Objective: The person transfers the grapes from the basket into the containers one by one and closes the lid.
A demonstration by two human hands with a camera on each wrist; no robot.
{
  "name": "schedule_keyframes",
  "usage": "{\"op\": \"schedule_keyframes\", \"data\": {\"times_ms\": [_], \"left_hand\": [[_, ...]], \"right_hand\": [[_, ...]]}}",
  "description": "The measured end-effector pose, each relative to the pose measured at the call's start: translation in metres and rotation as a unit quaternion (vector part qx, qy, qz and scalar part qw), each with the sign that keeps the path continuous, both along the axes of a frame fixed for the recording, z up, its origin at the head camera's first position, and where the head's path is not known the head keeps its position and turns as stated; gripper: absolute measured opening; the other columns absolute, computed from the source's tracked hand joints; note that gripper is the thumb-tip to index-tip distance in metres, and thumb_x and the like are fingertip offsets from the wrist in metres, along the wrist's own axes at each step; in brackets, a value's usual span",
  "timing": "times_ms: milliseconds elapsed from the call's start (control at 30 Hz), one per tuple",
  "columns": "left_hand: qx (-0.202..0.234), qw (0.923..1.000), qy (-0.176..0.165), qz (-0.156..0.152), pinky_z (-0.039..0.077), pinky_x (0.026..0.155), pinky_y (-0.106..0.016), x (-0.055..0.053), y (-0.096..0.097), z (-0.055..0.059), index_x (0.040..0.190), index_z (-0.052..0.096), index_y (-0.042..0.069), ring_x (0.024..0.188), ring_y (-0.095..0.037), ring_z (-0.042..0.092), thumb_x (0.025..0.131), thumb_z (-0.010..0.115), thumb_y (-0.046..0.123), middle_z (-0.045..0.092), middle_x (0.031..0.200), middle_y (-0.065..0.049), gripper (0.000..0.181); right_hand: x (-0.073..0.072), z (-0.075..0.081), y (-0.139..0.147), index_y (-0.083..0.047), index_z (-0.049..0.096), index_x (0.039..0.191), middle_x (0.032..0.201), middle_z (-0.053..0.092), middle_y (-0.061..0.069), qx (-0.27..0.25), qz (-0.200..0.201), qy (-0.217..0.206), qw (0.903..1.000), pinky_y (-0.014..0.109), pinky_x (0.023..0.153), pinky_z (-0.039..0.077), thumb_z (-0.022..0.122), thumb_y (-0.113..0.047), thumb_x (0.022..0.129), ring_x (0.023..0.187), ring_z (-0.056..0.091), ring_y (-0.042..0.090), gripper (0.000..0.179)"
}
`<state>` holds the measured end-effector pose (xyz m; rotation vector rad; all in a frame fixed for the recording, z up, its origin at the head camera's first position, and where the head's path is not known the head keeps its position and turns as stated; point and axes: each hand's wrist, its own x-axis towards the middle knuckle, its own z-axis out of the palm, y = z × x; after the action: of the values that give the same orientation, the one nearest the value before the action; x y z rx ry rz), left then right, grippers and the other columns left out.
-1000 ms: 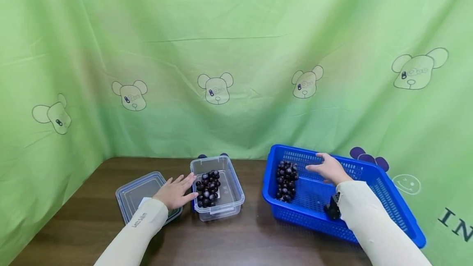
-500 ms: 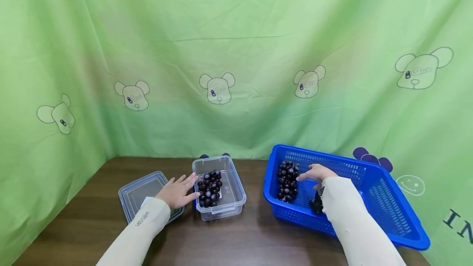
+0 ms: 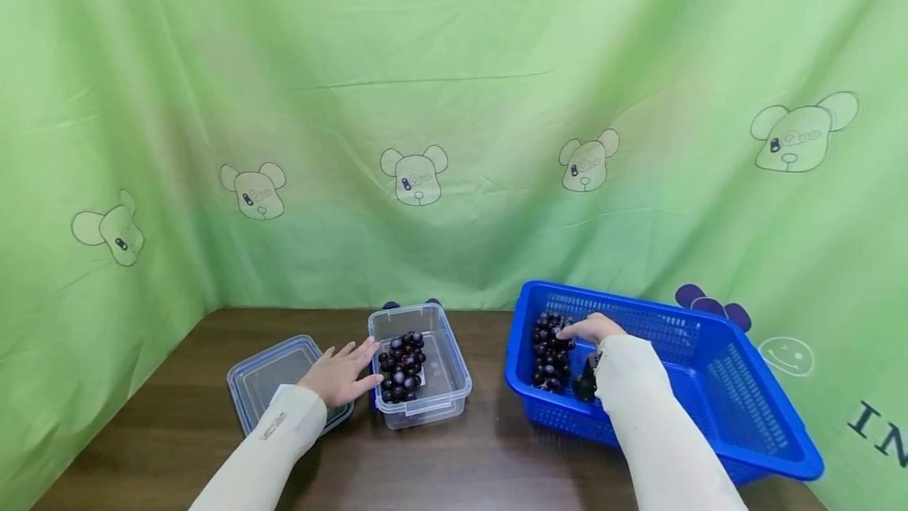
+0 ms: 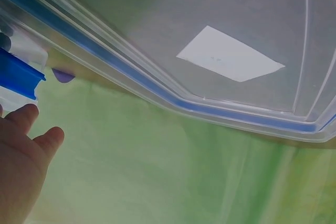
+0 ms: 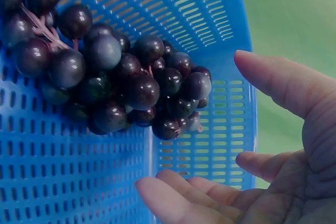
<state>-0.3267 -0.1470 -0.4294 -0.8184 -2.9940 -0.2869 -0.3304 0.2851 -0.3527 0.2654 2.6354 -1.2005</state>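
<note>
A bunch of dark grapes lies along the left side of the blue basket. Over its right edge reaches my right hand; in the right wrist view the thumb and fingers are spread apart beside the grapes, gripping nothing. Whether a fingertip touches a grape I cannot tell. My left hand has its fingers extended at the left rim of a clear plastic container. Inside that container, toward its left wall, sits another bunch of grapes.
A clear lid with a blue seal lies on the brown table left of the container, partly under my left forearm. A white label shows on it. Green printed cloth hangs behind the table.
My right hand has moved left inside the basket, from its middle to the bunch of grapes. The left hand has stayed at the container's rim.
</note>
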Motion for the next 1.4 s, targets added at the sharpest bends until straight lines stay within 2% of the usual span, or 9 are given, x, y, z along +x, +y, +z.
{"op": "schedule_keyframes", "data": {"times_ms": [100, 233, 467, 700, 800, 967, 1033, 1200, 1400], "left_hand": [[0.0, 1.0, -0.006, 0.005, 0.021, 0.107, -0.063, 0.003, -0.002, -0.001, 0.148, 0.036, 0.004, 0.135, -0.043, 0.033, 0.099, 0.041, 0.046, 0.032, 0.153, -0.013, 0.064], [0.004, 0.9999, -0.01, 0.008, 0.02, 0.107, -0.063, 0.005, -0.002, -0.001, 0.148, 0.036, 0.004, 0.135, -0.043, 0.033, 0.099, 0.041, 0.046, 0.032, 0.153, -0.013, 0.064], [0.012, 0.9999, 0.008, -0.004, 0.02, 0.107, -0.064, 0.0, -0.001, -0.001, 0.147, 0.037, 0.003, 0.134, -0.044, 0.034, 0.099, 0.04, 0.048, 0.033, 0.152, -0.014, 0.065], [0.005, 1.0, -0.001, 0.006, 0.019, 0.108, -0.062, -0.002, -0.001, 0.0, 0.148, 0.036, 0.005, 0.136, -0.042, 0.033, 0.099, 0.04, 0.047, 0.032, 0.153, -0.011, 0.064], [0.003, 1.0, 0.001, 0.002, 0.02, 0.108, -0.062, -0.002, 0.001, 0.001, 0.148, 0.036, 0.005, 0.135, -0.042, 0.033, 0.099, 0.04, 0.047, 0.032, 0.153, -0.011, 0.064], [0.005, 1.0, 0.005, 0.005, 0.021, 0.108, -0.062, 0.0, 0.002, 0.001, 0.147, 0.038, 0.006, 0.135, -0.042, 0.034, 0.099, 0.041, 0.046, 0.034, 0.152, -0.011, 0.063], [0.008, 0.9999, 0.003, 0.006, 0.021, 0.108, -0.062, 0.0, 0.003, 0.002, 0.147, 0.038, 0.006, 0.135, -0.042, 0.034, 0.099, 0.041, 0.046, 0.034, 0.152, -0.011, 0.063], [0.004, 1.0, 0.005, 0.006, 0.022, 0.107, -0.062, -0.001, 0.001, 0.001, 0.147, 0.037, 0.006, 0.135, -0.041, 0.035, 0.099, 0.04, 0.047, 0.033, 0.153, -0.011, 0.064], [0.002, 0.9999, 0.008, 0.006, 0.022, 0.107, -0.062, -0.003, 0.0, -0.002, 0.147, 0.037, 0.007, 0.135, -0.041, 0.035, 0.098, 0.04, 0.05, 0.033, 0.153, -0.01, 0.065]], "right_hand": [[-0.003, -0.002, -0.004, 0.023, 0.018, 0.138, 0.142, 0.019, 0.043, 0.017, -0.002, 0.006, 0.9998, 0.057, 0.104, 0.033, 0.062, -0.023, 0.087, 0.131, 0.025, 0.055, 0.082], [-0.004, -0.004, -0.009, 0.025, 0.026, 0.134, 0.139, 0.027, 0.043, 0.023, -0.005, 0.017, 0.9996, 0.055, 0.101, 0.038, 0.063, -0.022, 0.085, 0.127, 0.032, 0.054, 0.077], [-0.004, -0.005, -0.007, 0.025, 0.034, 0.13, 0.135, 0.035, 0.042, 0.048, -0.001, 0.029, 0.9984, 0.053, 0.098, 0.041, 0.064, -0.023, 0.085, 0.122, 0.04, 0.052, 0.072], [-0.009, -0.012, -0.007, 0.026, 0.038, 0.125, 0.13, 0.041, 0.042, 0.061, -0.003, 0.027, 0.9978, 0.051, 0.095, 0.044, 0.067, -0.022, 0.082, 0.118, 0.044, 0.052, 0.071], [-0.011, -0.015, -0.008, 0.027, 0.037, 0.125, 0.13, 0.04, 0.043, 0.074, 0.003, 0.024, 0.997, 0.051, 0.096, 0.043, 0.067, -0.023, 0.082, 0.119, 0.043, 0.053, 0.073], [-0.012, -0.017, -0.011, 0.025, 0.019, 0.136, 0.142, 0.021, 0.043, 0.064, 0.005, 0.017, 0.9978, 0.054, 0.106, 0.031, 0.067, -0.021, 0.082, 0.131, 0.025, 0.055, 0.086], [-0.012, -0.02, -0.01, 0.024, 0.017, 0.138, 0.143, 0.018, 0.042, 0.068, 0.007, 0.015, 0.9976, 0.054, 0.107, 0.029, 0.067, -0.021, 0.082, 0.132, 0.022, 0.055, 0.087], [-0.015, -0.027, -0.009, 0.027, 0.026, 0.132, 0.137, 0.029, 0.044, 0.097, 0.013, 0.014, 0.9951, 0.053, 0.102, 0.037, 0.067, -0.023, 0.081, 0.126, 0.033, 0.055, 0.083], [-0.016, -0.03, -0.008, 0.027, 0.028, 0.131, 0.136, 0.031, 0.044, 0.065, 0.001, 0.006, 0.9979, 0.055, 0.099, 0.039, 0.067, -0.021, 0.083, 0.124, 0.036, 0.056, 0.078]]}}
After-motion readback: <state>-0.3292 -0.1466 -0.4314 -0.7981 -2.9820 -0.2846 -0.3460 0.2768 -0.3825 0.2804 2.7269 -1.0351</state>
